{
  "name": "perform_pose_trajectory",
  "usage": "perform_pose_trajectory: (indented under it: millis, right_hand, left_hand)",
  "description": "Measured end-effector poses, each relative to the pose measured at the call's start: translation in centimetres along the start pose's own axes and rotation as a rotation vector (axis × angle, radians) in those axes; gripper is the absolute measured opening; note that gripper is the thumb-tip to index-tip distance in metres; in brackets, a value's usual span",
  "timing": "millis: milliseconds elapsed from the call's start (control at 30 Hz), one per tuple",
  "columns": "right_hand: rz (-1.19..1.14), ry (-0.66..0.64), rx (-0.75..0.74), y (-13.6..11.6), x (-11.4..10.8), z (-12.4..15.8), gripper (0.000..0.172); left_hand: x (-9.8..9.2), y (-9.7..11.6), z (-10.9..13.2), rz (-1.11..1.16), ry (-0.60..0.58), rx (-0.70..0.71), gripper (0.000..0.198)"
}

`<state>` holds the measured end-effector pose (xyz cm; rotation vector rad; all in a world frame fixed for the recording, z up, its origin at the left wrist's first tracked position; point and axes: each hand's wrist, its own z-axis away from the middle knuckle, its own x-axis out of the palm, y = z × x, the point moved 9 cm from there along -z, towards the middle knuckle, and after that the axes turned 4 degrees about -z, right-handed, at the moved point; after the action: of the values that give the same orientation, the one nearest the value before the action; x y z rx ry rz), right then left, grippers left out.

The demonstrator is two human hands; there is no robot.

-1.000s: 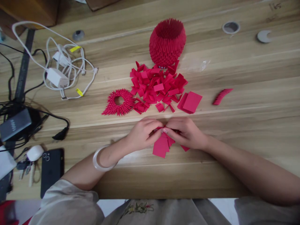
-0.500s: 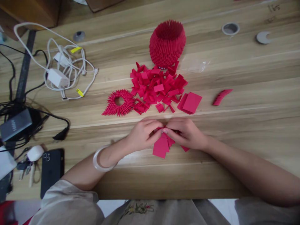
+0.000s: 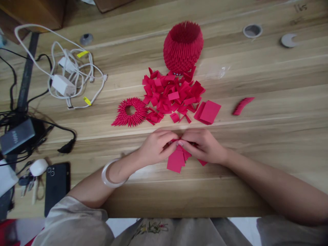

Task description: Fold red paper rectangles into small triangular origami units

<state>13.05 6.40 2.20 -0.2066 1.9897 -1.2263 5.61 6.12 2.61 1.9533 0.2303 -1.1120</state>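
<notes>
My left hand [image 3: 159, 146] and my right hand [image 3: 203, 145] meet at the fingertips, both pinching a small piece of red paper [image 3: 180, 139] that the fingers mostly cover. Below them on the table lie several flat red paper slips [image 3: 176, 162], partly under my hands. Just beyond sits a heap of folded red paper pieces [image 3: 174, 94]. A squared stack of red paper slips [image 3: 208, 112] lies to its right. Behind the heap stands a round red vase-like body [image 3: 182, 51] built of folded pieces. To the left is a spiky red paper ring [image 3: 130, 112] with a pointed end.
A short curved row of joined red pieces [image 3: 243, 106] lies at right. White charger cables [image 3: 64, 85] tangle at upper left. A black phone [image 3: 57, 189], a white earbud case [image 3: 38, 167] and a black plug [image 3: 67, 147] lie at left. A grommet hole [image 3: 252, 31] pierces the table [image 3: 282, 136].
</notes>
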Motion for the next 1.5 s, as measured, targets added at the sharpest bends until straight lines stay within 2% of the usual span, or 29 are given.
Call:
perform_pose_trajectory:
  millis: [1500]
  right_hand:
    - [-0.003,-0.004,0.01,0.14,-0.01,0.06,0.036]
  left_hand:
    - [0.18,-0.2,0.11,0.019,0.001,0.004,0.013]
